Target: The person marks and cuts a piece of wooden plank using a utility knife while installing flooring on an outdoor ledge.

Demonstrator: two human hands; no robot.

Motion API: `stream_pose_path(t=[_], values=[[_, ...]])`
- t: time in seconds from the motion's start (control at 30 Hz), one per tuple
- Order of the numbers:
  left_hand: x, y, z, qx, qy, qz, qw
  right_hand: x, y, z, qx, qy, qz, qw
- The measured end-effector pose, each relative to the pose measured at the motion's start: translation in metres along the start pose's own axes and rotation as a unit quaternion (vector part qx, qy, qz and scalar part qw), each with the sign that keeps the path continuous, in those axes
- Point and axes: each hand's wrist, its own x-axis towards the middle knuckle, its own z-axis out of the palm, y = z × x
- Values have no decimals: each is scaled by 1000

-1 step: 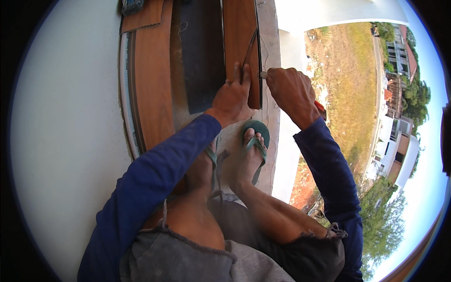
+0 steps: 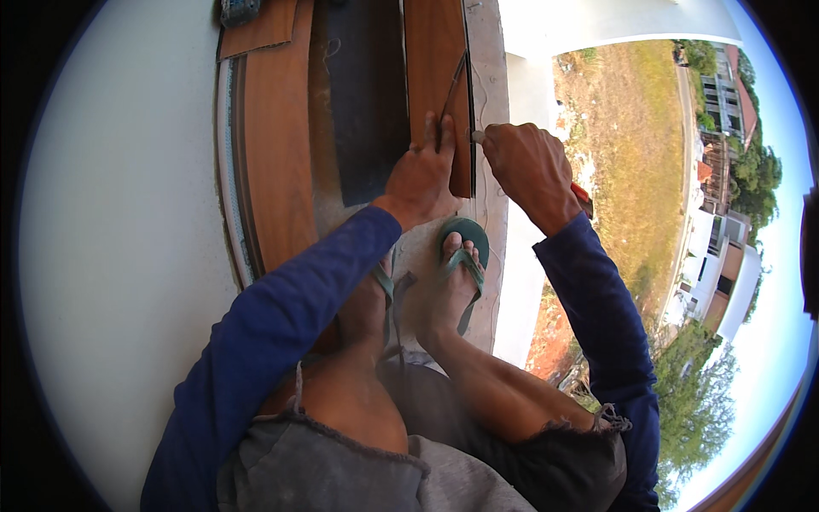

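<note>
A reddish-brown wood plank with a dark edge lies lengthwise ahead of me. My left hand rests on its near end, fingers stretched along the surface. A thin, dark, curved strip runs from the plank's right edge down to those fingers. My right hand is closed around a tool with a red and black handle; its kind is hidden by the fist. The tool's pale tip is at the plank's right edge, close to my left fingertips.
Left of the plank lie a black sheet and another brown plank along the white wall. A short board piece and a dark blue tool sit far left. My sandalled foot is just below the plank. A ledge drops toward dry grass at right.
</note>
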Motion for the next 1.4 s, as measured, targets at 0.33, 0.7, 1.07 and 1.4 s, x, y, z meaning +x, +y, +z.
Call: stream_pose_path(t=[0.33, 0.7, 1.07, 1.4], values=[[1, -1, 0, -1, 7, 11, 1000, -14, -3, 1, 10, -28, 5, 1000], [0, -2, -2, -6, -4, 6, 1000, -13, -7, 0, -15, -24, 5, 1000], [1, -2, 0, -13, 5, 16, 1000, -11, -6, 3, -32, -12, -3, 999], [1, -1, 0, -2, 2, 6, 1000, -22, -5, 6, -17, -27, -2, 999]])
